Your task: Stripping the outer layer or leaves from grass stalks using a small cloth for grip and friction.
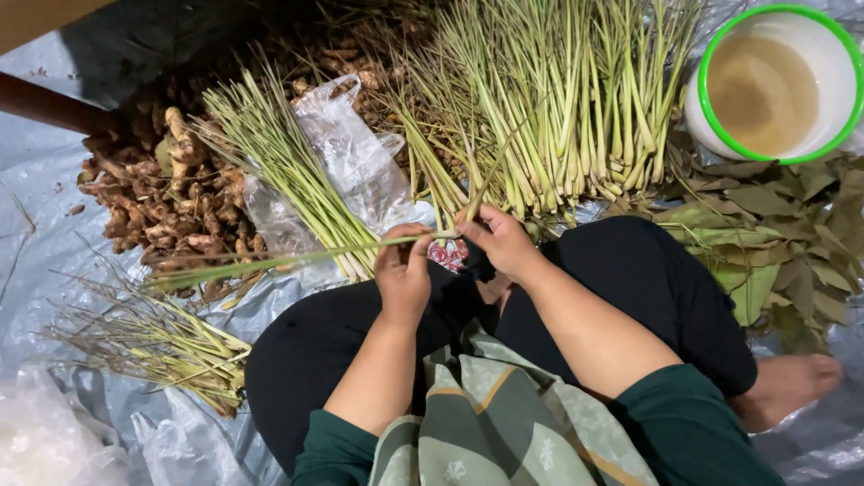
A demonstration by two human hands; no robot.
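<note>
I sit cross-legged on a grey plastic sheet point(54, 234). Both hands hold one lemongrass stalk point(270, 259) that runs left across my lap. My left hand point(403, 270) pinches the stalk near its base. My right hand point(499, 238) grips the thick root end, close to the left hand. Just beyond my hands lies a large pile of lemongrass stalks point(558, 99), root ends toward me. A smaller bunch of lemongrass point(279, 162) lies to the left on a clear plastic bag point(355, 157).
A heap of ginger roots point(166, 193) sits at the left. Trimmed dry stalk scraps point(157, 346) lie at the lower left. A white bucket with a green rim point(778, 81) holds murky water at the top right. Green and dry leaves point(783, 234) cover the right side.
</note>
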